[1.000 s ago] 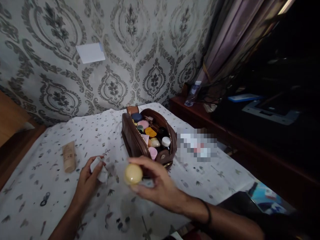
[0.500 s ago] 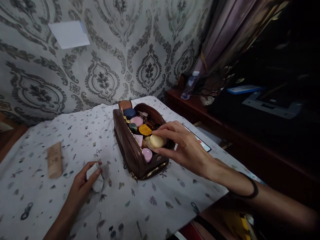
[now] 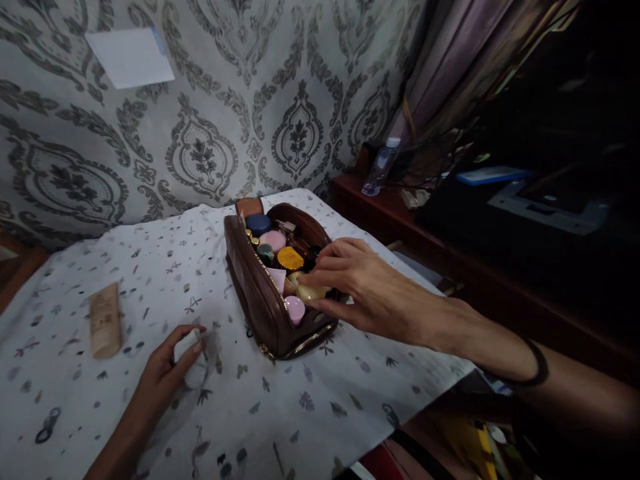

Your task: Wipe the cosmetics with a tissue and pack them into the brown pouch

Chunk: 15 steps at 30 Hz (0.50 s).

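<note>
My right hand (image 3: 345, 280) is over the near end of an open brown toiletry bag (image 3: 255, 300), its thumb and fingers round a jar with a pale gold lid (image 3: 311, 289). The jar sits low among the bag's contents, partly covered by my fingers. Around it are a yellow-lidded jar (image 3: 291, 258), a pink-lidded jar (image 3: 295, 309), a dark blue lid (image 3: 259, 224) and a green-capped item (image 3: 265, 253). On the cloth left of the bag, my left hand (image 3: 170, 363) is closed on a small white rounded item (image 3: 193, 363) whose kind I cannot make out.
A beige squeeze tube (image 3: 105, 321) lies on the patterned white cloth (image 3: 280, 413) at the left. A clear plastic bottle (image 3: 381, 167) stands on the dark red wooden ledge at the right. Behind is the wallpapered wall, with a white sheet (image 3: 131, 58) on it.
My right hand has lowered the gold-lidded jar deeper into the bag, and its lid now shows less. My left hand stays nearly in place. The phone behind my right hand is now hidden.
</note>
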Each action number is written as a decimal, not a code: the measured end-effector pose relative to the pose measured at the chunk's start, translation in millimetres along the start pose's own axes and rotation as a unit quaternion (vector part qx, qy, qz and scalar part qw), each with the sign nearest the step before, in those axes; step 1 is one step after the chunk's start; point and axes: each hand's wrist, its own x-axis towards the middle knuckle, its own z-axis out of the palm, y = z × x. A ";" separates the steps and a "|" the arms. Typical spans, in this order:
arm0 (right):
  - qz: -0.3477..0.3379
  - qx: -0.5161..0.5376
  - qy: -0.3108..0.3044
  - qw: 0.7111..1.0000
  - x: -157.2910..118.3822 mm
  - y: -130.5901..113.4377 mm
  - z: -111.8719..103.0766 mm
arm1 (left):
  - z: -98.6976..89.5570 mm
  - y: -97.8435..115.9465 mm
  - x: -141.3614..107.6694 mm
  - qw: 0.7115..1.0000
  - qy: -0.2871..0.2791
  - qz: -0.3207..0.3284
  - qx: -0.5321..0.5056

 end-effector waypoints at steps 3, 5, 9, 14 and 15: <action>-0.030 -0.004 -0.040 0.999 -0.3 0.0 -2.4 | 1.1 3.7 -0.2 1.000 0.010 0.007 0.005; -0.031 -0.009 -0.039 0.999 -2.0 0.5 -2.8 | 1.8 4.3 -0.2 1.000 0.010 0.007 0.000; -0.039 -0.015 -0.037 0.998 -6.7 3.6 -0.3 | 2.0 2.7 0.7 1.000 0.002 0.007 -0.012; -0.060 -0.029 -0.049 0.997 -10.9 5.8 5.2 | 1.6 1.3 1.0 1.000 -0.005 0.019 -0.001; -0.061 -0.036 -0.046 0.996 -11.8 5.4 5.7 | 1.6 0.9 0.9 1.000 -0.008 0.020 -0.001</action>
